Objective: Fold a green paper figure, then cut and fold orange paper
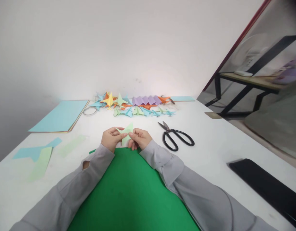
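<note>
A small pale green folded paper piece [126, 132] sits between my two hands just above the far edge of a green mat [128, 192]. My left hand [111, 138] pinches its left side with thumb and fingers closed. My right hand [140, 138] pinches its right side the same way. Both arms wear grey sleeves and rest over the mat. The paper's pointed tip sticks up and away from me.
Black scissors [177, 137] lie right of my hands. Several folded paper figures [133, 106] line the back wall. A stack of coloured sheets [61, 116] and a tape roll [90, 111] lie back left. Paper scraps [37, 155] lie left; a black flat object [268, 187] right.
</note>
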`<state>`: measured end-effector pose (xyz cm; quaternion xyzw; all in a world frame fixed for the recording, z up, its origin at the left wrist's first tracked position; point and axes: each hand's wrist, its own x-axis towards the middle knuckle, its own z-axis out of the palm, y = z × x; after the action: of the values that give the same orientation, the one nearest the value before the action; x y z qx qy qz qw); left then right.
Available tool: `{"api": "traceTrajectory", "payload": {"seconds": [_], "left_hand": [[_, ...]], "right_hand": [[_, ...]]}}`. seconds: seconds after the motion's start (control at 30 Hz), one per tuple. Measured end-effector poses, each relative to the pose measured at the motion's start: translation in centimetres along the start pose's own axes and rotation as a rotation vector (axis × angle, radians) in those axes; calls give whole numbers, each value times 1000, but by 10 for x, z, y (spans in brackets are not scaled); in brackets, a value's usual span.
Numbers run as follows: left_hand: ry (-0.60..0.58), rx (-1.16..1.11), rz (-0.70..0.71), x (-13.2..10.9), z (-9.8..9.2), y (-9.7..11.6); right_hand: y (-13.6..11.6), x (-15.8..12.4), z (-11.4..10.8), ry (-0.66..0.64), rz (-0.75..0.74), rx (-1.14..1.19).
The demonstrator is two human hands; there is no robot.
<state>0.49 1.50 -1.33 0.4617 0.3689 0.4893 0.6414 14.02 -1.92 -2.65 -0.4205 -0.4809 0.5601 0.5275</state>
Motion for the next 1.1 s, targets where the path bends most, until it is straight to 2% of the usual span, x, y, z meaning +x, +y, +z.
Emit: {"api": "traceTrajectory", "payload": {"seconds": [0.2,0.43,0.53,0.7,0.83,0.97,1.1], "left_hand": [[94,-226,23,2,3,3],[184,-258,-65,2,3,9],[202,-244,-104,2,1,13],[141,-174,-143,0,2,13],[-51,-5,-80,-1,-1,5],[-192,90,-55,1,-7,-2],[-91,43,-15,1,-7,-3]], "right_hand": [[-1,2,-1,-29,44,54],[-5,-1,-1,3,35,2],[-7,-1,-2,75,56,60],[-9,3,-2,163,62,171],[-4,5,-3,201,26,212],[-1,2,-3,222,18,32],[-3,-3,-1,201,51,-10]]}}
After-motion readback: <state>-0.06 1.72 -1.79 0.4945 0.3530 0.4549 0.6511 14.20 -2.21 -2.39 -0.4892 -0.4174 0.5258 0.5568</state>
